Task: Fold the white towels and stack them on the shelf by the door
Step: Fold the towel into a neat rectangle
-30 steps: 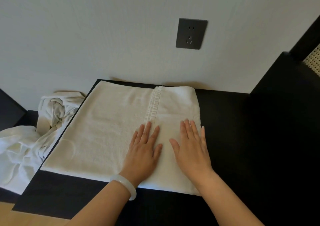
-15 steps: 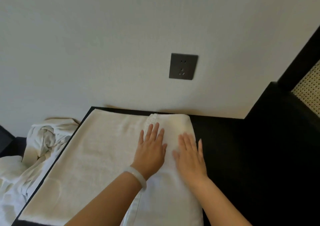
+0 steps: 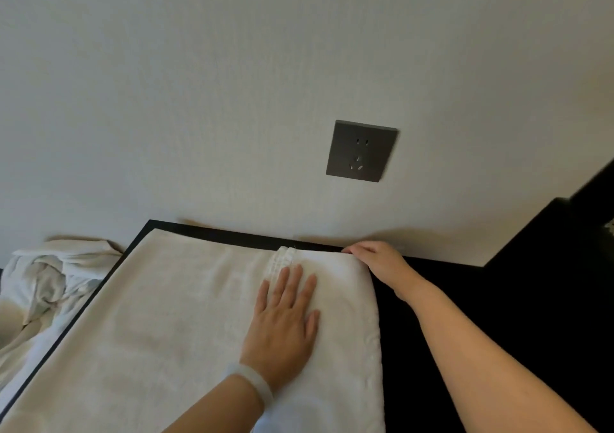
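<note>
A white towel (image 3: 166, 333) lies folded flat on a black tabletop (image 3: 428, 303) against the wall, with a stitched hem running down its right part. My left hand (image 3: 285, 319), with a pale bangle on the wrist, presses flat on the towel beside the hem, fingers straight. My right hand (image 3: 378, 263) sits at the towel's far right corner, fingers curled over the edge there; its thumb is hidden. More white towels (image 3: 50, 280) lie crumpled in a heap off the table's left side.
A dark wall socket (image 3: 361, 151) is set in the pale wall above the table. A taller black piece of furniture (image 3: 551, 246) rises at the right. The table's left edge borders the crumpled heap.
Both hands have slid away from me along the towel. My right hand left the towel's top and went to its far right corner. The view tilted upward.
</note>
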`<state>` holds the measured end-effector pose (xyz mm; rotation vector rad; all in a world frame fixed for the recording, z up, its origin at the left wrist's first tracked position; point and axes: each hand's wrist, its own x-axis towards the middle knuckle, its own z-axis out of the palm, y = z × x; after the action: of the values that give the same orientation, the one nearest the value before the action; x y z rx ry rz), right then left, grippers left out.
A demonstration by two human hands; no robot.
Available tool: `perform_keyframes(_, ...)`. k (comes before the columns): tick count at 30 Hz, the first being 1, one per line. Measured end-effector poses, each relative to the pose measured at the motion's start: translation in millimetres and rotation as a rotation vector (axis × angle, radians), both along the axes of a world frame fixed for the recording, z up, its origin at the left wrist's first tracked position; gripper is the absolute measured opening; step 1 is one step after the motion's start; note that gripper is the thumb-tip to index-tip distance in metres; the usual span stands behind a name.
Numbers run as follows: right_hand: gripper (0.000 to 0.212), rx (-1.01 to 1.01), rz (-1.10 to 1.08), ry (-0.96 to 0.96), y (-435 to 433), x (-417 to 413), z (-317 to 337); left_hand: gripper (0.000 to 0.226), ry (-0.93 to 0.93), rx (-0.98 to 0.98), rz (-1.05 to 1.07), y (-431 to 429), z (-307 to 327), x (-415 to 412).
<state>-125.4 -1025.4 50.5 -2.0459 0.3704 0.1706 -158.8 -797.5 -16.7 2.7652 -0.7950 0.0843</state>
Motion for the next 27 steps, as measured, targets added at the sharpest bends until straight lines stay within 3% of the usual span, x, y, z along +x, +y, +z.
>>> perform_keyframes(3,0.03,-0.071,0.005,-0.035,-3.1,6.1,-4.2,0.059,-0.021,0.006,0.006,-0.8,-0.1,0.5)
perform_keyframes(6,0.044,-0.605,0.093,-0.027,-2.3,14.0,-16.2,0.058,-0.019,-0.005,0.002,-0.1,-0.7,-0.3)
perform_keyframes(9,0.039,-1.105,0.171,-0.201,7.0,15.1,-22.9,0.057,-0.026,0.003,0.007,-0.2,0.6,-1.0)
perform_keyframes(11,0.041,-1.254,0.133,-0.278,3.3,17.6,-25.9,0.057,-0.023,0.01,0.009,-0.7,1.2,-1.3)
perform_keyframes(16,0.03,-1.161,0.138,-0.133,2.4,17.8,-35.2,0.059,-0.022,0.019,0.018,-1.8,0.4,-1.5)
perform_keyframes(19,0.022,-1.035,0.02,-0.314,12.3,11.3,-20.0,0.06,-0.004,0.021,0.028,-3.0,0.6,-1.0)
perform_keyframes(22,0.042,-1.015,-0.006,-0.436,39.0,-16.9,-25.9,0.061,0.002,0.03,0.028,-4.1,-1.3,0.2)
perform_keyframes(25,0.083,-0.955,0.154,-0.161,54.9,-41.0,-48.3,0.063,0.012,0.051,0.011,-4.0,1.7,-0.2)
perform_keyframes(27,0.095,-0.9,0.129,-0.049,54.6,-38.8,-49.8,0.064,0.009,0.041,0.015,-3.7,1.5,-0.1)
